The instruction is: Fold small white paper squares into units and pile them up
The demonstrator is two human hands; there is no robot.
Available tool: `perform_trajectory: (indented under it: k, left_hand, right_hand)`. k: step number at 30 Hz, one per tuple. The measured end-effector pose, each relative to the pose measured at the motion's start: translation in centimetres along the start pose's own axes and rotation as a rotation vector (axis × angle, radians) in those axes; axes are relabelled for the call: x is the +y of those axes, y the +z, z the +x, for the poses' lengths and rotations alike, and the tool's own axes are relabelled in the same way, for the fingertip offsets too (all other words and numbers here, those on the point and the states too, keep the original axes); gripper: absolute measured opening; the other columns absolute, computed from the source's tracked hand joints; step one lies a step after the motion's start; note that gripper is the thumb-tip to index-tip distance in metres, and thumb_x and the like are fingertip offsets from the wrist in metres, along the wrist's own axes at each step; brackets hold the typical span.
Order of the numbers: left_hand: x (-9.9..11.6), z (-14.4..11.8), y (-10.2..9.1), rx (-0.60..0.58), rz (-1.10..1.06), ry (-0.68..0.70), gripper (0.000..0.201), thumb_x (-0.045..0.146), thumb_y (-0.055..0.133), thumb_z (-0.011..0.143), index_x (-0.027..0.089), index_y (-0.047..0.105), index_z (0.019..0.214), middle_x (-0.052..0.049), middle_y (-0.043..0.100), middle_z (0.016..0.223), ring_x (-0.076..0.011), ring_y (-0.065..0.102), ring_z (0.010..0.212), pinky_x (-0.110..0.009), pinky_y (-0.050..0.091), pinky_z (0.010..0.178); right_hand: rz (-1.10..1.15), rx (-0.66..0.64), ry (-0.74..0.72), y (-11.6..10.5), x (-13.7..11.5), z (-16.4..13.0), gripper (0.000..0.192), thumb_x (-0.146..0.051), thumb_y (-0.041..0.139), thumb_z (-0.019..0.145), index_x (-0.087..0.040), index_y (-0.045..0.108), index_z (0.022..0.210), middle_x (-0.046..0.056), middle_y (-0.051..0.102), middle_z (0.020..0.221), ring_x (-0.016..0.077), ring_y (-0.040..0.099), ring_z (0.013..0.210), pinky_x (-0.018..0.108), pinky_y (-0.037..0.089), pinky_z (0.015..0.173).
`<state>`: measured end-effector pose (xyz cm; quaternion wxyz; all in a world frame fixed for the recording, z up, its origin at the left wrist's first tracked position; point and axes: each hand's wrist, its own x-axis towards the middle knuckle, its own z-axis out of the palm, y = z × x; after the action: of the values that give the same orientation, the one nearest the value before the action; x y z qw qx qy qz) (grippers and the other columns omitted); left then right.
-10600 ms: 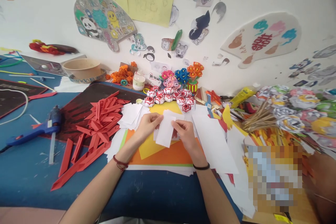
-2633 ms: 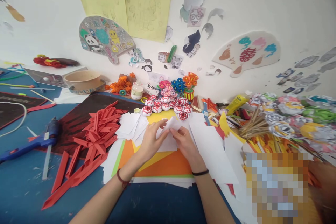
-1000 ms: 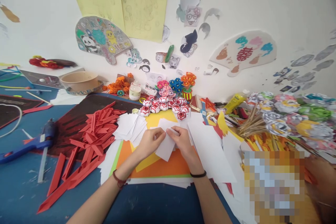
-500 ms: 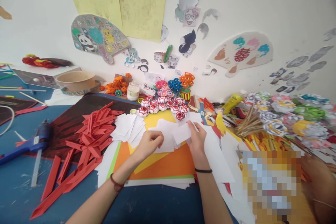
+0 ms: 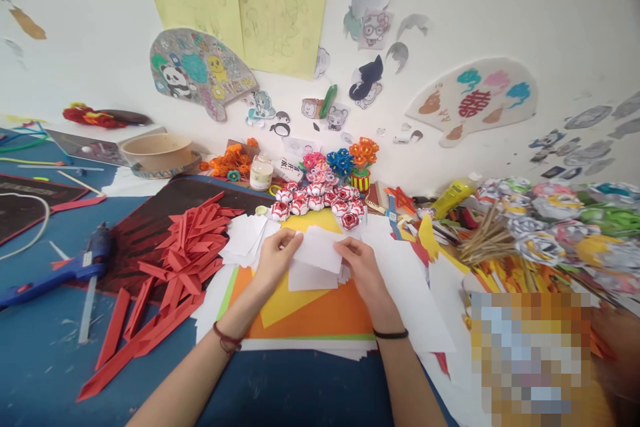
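My left hand (image 5: 274,259) and right hand (image 5: 361,265) each pinched an end of a small white paper rectangle (image 5: 318,248), above orange card sheets (image 5: 320,313), red folded paper strips (image 5: 183,240) to the left

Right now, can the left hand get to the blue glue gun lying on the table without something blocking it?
Probably yes. The left hand pinches a white paper piece with the right hand; only flat red paper strips lie between it and the glue gun, so it could pass over them.
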<state>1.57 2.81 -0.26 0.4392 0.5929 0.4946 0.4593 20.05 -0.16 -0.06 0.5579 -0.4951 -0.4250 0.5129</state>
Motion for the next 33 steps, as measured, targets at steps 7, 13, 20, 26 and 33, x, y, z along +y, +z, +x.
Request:
perform_trajectory:
  k: [7,13,20,26,33]
  left_hand:
    - [1.2,-0.4,0.2,-0.174,0.076,0.087,0.03,0.039,0.048,0.084,0.015,0.056,0.068,0.001,0.052,0.062,-0.0116,0.047,0.06,-0.021,0.035,0.054]
    - [2.1,-1.3,0.8,-0.161,0.145,0.145,0.028,0.034,0.045,0.085,0.016,0.056,0.066,0.001,0.056,0.066,-0.0128,0.051,0.065,-0.022,0.038,0.06]
    - [1.0,0.8,-2.1,0.169,0.06,0.121,0.025,0.034,0.048,0.082,0.016,0.058,0.069,0.001,0.056,0.068,-0.012,0.048,0.065,-0.02,0.036,0.057]
    - [0.8,1.5,-3.1,0.404,-0.174,0.039,0.027,0.042,0.051,0.081,0.017,0.058,0.075,0.004,0.047,0.058,-0.0077,0.038,0.049,-0.019,0.028,0.043]
    - [1.2,-0.5,0.5,0.039,-0.362,-0.133,0.032,0.046,0.061,0.074,0.015,0.058,0.08,0.002,0.056,0.063,-0.0085,0.049,0.049,-0.02,0.038,0.045]
  right_hand:
    - [-0.143,-0.257,0.063,0.3,0.1,-0.2,0.02,-0.035,0.067,0.07,-0.016,0.063,0.067,-0.002,0.058,0.06,0.0106,0.049,0.052,0.02,0.034,0.046]
    - [-0.23,-0.233,0.02,1.1,0.5,-0.2,0.013,-0.028,0.061,0.07,-0.017,0.065,0.065,-0.004,0.056,0.057,0.0093,0.043,0.049,0.02,0.029,0.045]
    - [-0.215,-0.376,0.08,0.2,0.4,-0.2,0.017,-0.022,0.056,0.07,-0.015,0.063,0.057,-0.001,0.057,0.051,0.0107,0.05,0.048,0.021,0.035,0.046]
    - [-0.192,-0.298,0.032,0.3,0.1,-0.1,0.017,-0.031,0.061,0.073,-0.015,0.068,0.072,0.002,0.063,0.064,0.0124,0.056,0.056,0.023,0.045,0.054]
    - [-0.037,-0.263,-0.071,1.9,-0.2,-0.5,0.058,-0.033,0.073,0.067,-0.024,0.054,0.121,0.003,0.066,0.095,0.0143,0.058,0.069,0.026,0.048,0.063]
